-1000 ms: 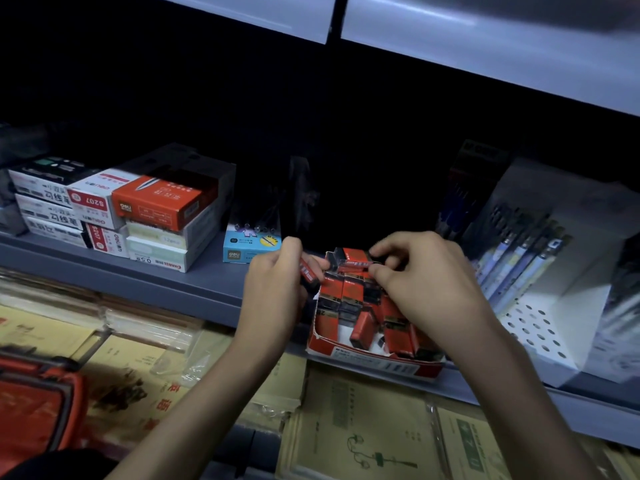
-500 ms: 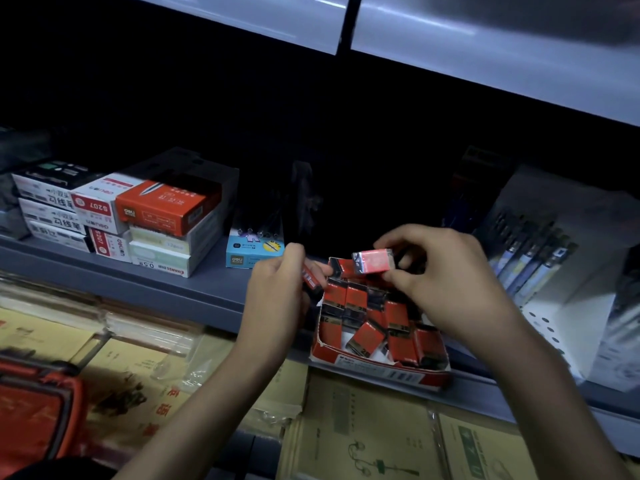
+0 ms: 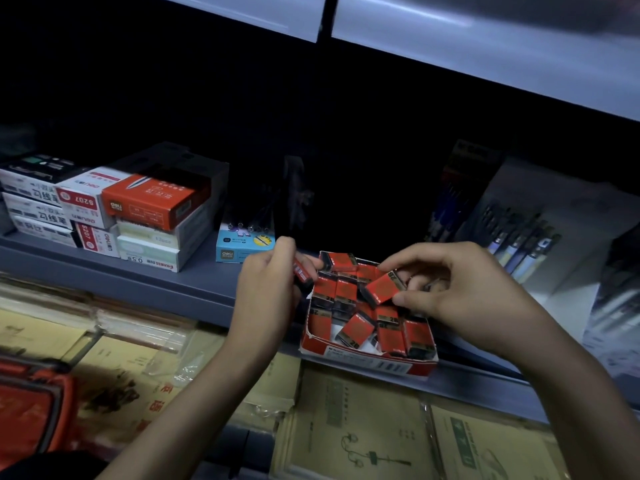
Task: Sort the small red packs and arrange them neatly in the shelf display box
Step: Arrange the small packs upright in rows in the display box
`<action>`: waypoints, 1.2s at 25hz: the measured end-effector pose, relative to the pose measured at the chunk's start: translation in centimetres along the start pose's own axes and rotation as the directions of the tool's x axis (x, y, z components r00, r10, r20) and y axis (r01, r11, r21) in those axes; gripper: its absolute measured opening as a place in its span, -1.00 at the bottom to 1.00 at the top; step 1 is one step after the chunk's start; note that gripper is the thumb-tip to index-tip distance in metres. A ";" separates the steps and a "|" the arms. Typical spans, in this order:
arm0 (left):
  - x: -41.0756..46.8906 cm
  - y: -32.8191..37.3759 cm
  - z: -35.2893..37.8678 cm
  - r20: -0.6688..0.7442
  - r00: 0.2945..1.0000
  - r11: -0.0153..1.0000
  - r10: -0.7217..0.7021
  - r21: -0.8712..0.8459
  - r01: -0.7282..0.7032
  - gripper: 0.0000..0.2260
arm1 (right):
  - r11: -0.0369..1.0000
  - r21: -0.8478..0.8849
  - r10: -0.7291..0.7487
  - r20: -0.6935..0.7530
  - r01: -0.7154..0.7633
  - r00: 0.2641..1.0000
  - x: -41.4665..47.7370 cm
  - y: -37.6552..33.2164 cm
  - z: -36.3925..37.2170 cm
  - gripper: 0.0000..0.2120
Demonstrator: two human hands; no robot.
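The right hand (image 3: 460, 292) pinched a tilted pack (image 3: 382, 287) over the box (image 3: 367, 362), the left hand (image 3: 266, 294) gripped a second pack (image 3: 302, 272), and any slack pinch might have dropped one askew.

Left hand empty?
No: the left hand pinches a red pack just left of the box.

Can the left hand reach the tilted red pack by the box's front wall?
Probably yes: nothing covers the tilted red pack, and the left hand is beside the red cardboard display box, though it grips another red pack.
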State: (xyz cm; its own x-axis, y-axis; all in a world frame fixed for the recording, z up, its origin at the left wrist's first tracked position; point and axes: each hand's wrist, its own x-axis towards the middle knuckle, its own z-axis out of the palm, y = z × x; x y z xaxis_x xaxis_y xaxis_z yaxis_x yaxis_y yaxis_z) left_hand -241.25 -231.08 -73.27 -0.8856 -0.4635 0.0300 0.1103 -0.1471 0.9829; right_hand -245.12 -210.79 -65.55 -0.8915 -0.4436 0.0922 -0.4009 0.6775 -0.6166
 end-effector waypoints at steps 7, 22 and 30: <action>0.1 -0.1 0.1 -0.005 1.000 1.000 -0.005 0.005 0.005 -0.53 | 0.990 -0.131 0.045 -0.040 -0.050 0.998 0.2 -0.1 1.1 -0.81; 0.1 -0.1 0.0 0.005 1.000 1.000 -0.015 0.005 0.015 -0.53 | 0.895 -0.432 -0.105 0.037 0.111 0.994 -0.5 -1.5 2.6 -0.89; 0.0 -0.3 0.0 0.017 1.000 1.000 -0.008 0.004 0.007 -0.57 | 0.841 -0.529 -0.144 -0.022 0.111 0.989 -0.6 -1.9 3.7 -0.94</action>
State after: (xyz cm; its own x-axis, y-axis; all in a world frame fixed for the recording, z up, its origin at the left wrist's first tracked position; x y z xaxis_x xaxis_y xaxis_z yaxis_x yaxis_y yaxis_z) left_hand -241.32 -231.07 -73.53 -0.8940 -0.4474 0.0257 0.1017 -0.1468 0.9839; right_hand -243.03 -213.99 -67.33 -0.8289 -0.5236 0.1970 -0.5477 0.8313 -0.0949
